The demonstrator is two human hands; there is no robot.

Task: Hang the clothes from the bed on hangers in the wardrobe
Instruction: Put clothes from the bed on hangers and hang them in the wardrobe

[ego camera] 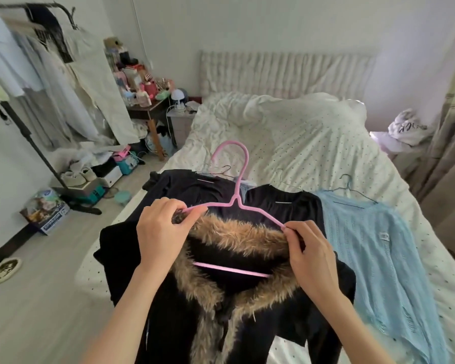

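Note:
A black jacket (247, 324) with a brown fur collar (237, 237) lies at the foot of the bed (313, 143). A pink hanger (237, 185) sits inside its collar, hook up, with its lower bar showing in the neck opening. My left hand (160, 232) grips the fur collar and the hanger's left shoulder. My right hand (310, 256) pinches the hanger's right end together with the collar. Two black tops (195, 190) (289, 206) and a light blue knit sweater (373, 245) lie behind on thin wire hangers (352, 190).
An open clothes rack (37, 61) with several pale garments stands at the left wall. Shoes, boxes (45, 208) and bags crowd the floor below it. A cluttered side table (147, 101) stands by the bed's head. A curtain (452, 127) hangs at the right.

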